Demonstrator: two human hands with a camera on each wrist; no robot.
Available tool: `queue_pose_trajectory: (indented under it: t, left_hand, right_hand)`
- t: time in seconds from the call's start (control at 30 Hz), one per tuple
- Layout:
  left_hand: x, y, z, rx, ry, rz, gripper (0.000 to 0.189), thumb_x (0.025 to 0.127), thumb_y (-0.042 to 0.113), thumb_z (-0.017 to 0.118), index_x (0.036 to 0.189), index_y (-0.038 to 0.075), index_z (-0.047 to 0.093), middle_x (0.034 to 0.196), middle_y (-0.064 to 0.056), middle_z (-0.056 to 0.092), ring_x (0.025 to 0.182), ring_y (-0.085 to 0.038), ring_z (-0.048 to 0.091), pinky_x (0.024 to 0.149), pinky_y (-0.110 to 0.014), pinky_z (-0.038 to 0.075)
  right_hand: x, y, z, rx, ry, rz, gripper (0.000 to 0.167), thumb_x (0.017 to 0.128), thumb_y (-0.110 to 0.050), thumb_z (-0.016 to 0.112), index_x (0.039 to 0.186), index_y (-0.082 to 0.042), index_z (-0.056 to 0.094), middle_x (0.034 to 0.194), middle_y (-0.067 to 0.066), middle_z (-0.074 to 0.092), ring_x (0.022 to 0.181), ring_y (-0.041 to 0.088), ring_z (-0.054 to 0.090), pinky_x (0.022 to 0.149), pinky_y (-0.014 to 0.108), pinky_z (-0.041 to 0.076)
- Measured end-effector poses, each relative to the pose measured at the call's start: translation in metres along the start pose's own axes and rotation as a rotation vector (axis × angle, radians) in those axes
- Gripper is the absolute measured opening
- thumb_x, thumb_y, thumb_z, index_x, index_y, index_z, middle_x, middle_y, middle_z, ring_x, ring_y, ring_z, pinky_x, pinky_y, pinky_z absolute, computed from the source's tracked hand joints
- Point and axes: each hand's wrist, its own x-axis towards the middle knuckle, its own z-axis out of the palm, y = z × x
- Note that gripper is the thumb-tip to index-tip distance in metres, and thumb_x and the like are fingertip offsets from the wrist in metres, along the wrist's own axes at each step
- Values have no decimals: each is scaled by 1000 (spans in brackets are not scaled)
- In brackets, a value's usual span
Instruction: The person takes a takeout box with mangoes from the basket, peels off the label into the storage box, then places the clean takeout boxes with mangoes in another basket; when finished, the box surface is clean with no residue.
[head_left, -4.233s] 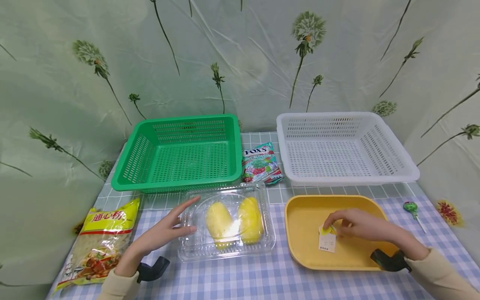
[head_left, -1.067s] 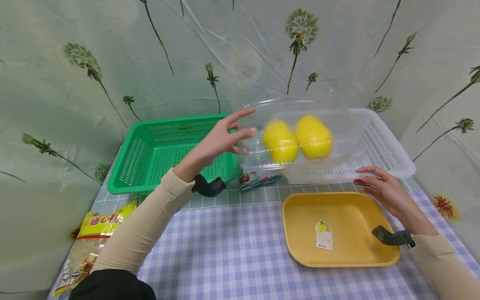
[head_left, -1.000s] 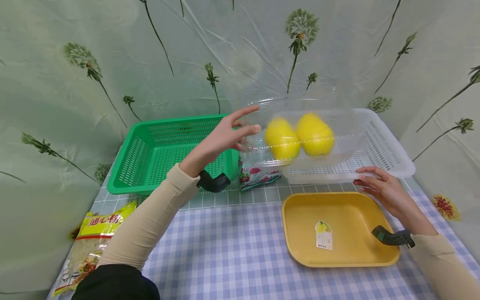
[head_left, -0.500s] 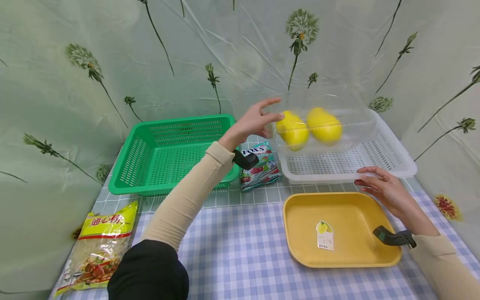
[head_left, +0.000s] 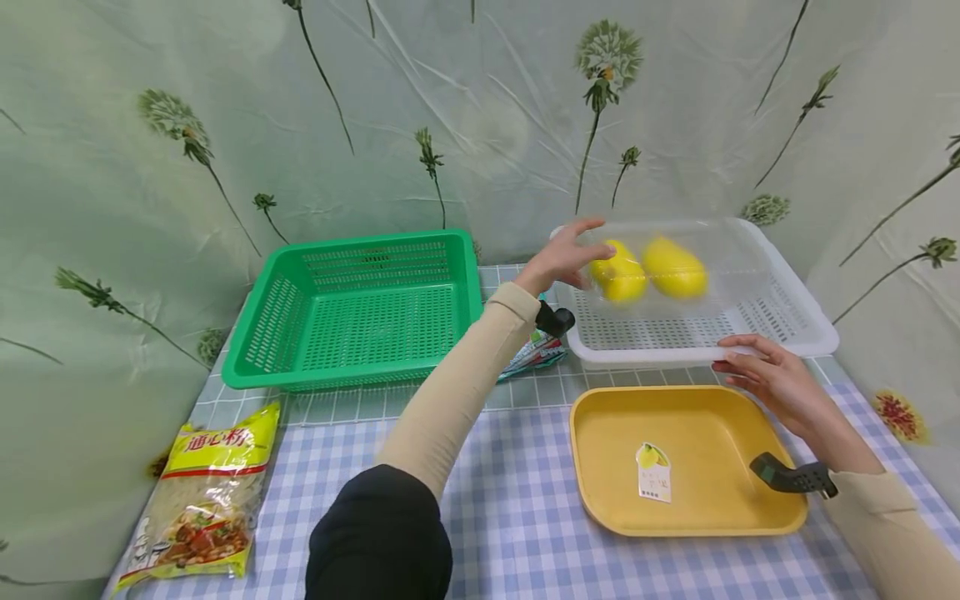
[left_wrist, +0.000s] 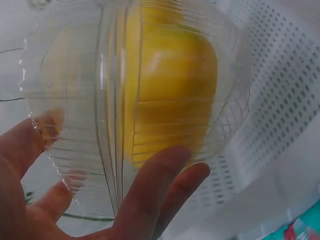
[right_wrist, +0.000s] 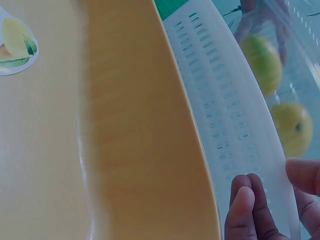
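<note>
My left hand (head_left: 561, 257) grips the left end of a clear plastic clamshell box (head_left: 738, 258) over the white basket (head_left: 813, 333). Two yellow fruits, one on the left (head_left: 618, 275) and one on the right (head_left: 675, 268), sit inside the box. Up close in the left wrist view, fingers of the hand (left_wrist: 145, 205) wrap both sides of the box's seam (left_wrist: 112, 100). With thumb and fingers on either side, my right hand (head_left: 780, 383) pinches the basket's front rim; the right wrist view shows this rim (right_wrist: 260, 105) between the thumb and fingers.
A yellow tray (head_left: 720, 467) holding a small fruit-picture card (head_left: 654, 483) lies in front of the white basket. Left of it stands a green basket (head_left: 258, 317). A candy bag (head_left: 532, 357) is partly behind my left arm. A pasta bag (head_left: 206, 492) lies front left.
My left hand has carried the box from the table rightward and, lately, down over the white basket. My right hand has left the card in the tray and holds the basket rim.
</note>
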Motion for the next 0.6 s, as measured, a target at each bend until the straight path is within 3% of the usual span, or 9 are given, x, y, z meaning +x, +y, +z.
queue_pose_trajectory:
  t: [0.1,0.2,0.33,0.6]
  left_hand:
    - [9,-4,12,25,4,-17,61,96,23,59,151,21,32,150,-7,34,51,-13,43,60,-31,52]
    - [15,-8,23,30,29,-39,60,95,19,61,150,18,34,148,-8,38,77,-16,57,62,-34,54]
    - [21,-12,36,31,81,-76,60,94,15,62,148,16,37,148,-7,39,110,-22,55,73,-40,56]
    - [25,-12,61,91,167,-182,60,93,14,63,148,20,38,148,-5,39,120,-25,49,79,-44,54]
  right_hand:
    - [0,0,-1,-2,1,0,26,101,-2,45,106,-16,66,97,-3,70,88,9,67,74,19,52]
    - [0,0,-1,-1,-2,-3,26,101,-2,45,106,-15,66,97,-3,70,87,9,67,74,19,52]
    - [1,1,-1,11,-10,-8,26,101,-1,45,105,-15,66,97,-2,70,87,9,67,74,19,52]
    - [1,3,-2,37,-23,-20,27,101,0,43,106,-13,66,98,0,70,88,10,67,75,20,53]
